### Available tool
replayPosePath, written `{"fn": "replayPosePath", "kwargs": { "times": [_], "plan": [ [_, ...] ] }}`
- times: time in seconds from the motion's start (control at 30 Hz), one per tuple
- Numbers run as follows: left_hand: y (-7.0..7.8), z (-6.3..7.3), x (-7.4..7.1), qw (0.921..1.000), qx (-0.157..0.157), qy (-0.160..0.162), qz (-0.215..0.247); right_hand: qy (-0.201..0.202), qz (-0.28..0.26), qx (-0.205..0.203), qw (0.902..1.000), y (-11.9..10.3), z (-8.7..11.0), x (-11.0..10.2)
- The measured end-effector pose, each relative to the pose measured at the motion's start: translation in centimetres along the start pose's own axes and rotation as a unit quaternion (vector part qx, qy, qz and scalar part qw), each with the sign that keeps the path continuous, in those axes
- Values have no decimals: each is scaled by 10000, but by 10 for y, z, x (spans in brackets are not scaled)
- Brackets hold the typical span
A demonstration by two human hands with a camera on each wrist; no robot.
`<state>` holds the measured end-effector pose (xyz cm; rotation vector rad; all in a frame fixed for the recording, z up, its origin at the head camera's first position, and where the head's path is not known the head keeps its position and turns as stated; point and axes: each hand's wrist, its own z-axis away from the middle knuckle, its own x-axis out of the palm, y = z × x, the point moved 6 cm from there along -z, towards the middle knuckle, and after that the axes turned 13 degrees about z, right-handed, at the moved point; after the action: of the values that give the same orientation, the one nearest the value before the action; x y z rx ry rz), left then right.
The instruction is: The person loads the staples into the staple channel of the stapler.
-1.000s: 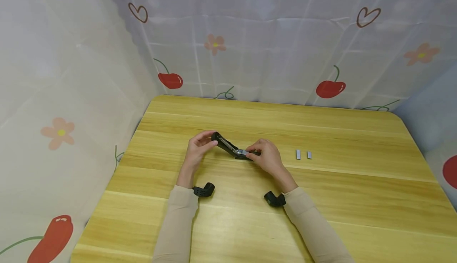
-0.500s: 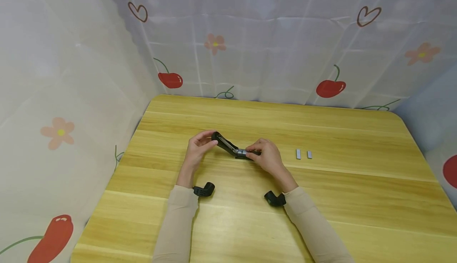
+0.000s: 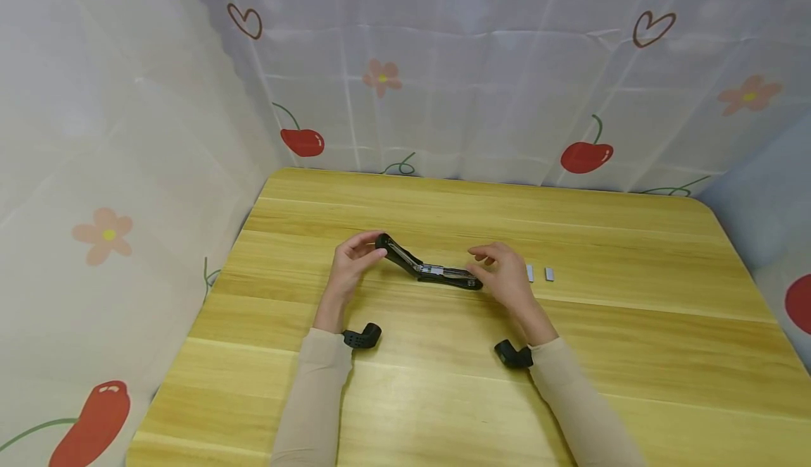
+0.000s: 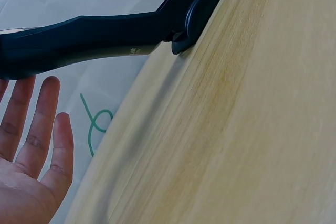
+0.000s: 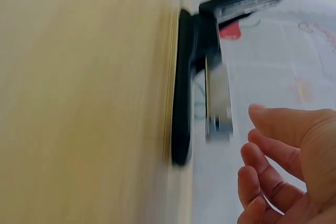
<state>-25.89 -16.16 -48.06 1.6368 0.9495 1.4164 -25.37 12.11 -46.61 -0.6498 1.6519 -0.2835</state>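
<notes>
A black stapler (image 3: 450, 280) stands on the table with its top arm swung far back, its metal staple channel exposed. A short light-grey strip (image 3: 434, 270), apparently staples, shows in the channel near the hinge. The raised end of the top arm is pinched by my left hand (image 3: 347, 263) between thumb and fingers; in the left wrist view several fingers (image 4: 39, 124) spread below the stapler (image 4: 115, 38). My right hand (image 3: 509, 282) hovers by the base's front end, fingers loosely bent, holding nothing. In the right wrist view it (image 5: 302, 163) is apart from the blurred staple channel (image 5: 218, 98).
Two small grey staple strips, a left one (image 3: 530, 272) partly behind my right hand and a right one (image 3: 549, 275), lie on the wooden table (image 3: 437, 396). A patterned curtain (image 3: 456, 101) hangs behind the table's far edge.
My right hand has left the stapler's channel and moved right, uncovering the base's front end. My left hand and the stapler have stayed put.
</notes>
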Motion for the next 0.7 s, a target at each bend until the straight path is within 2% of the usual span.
{"fn": "replayPosePath", "kwargs": {
  "times": [0.37,0.53,0.7],
  "plan": [
    [1,0,0,10000,43,-1,12,589,396,429,9966,51,16,-41],
    [1,0,0,10000,36,-7,-77,794,343,815,9929,73,27,-55],
    [0,0,0,10000,51,-33,-45,863,327,1324,9869,95,35,-59]
  ]
}}
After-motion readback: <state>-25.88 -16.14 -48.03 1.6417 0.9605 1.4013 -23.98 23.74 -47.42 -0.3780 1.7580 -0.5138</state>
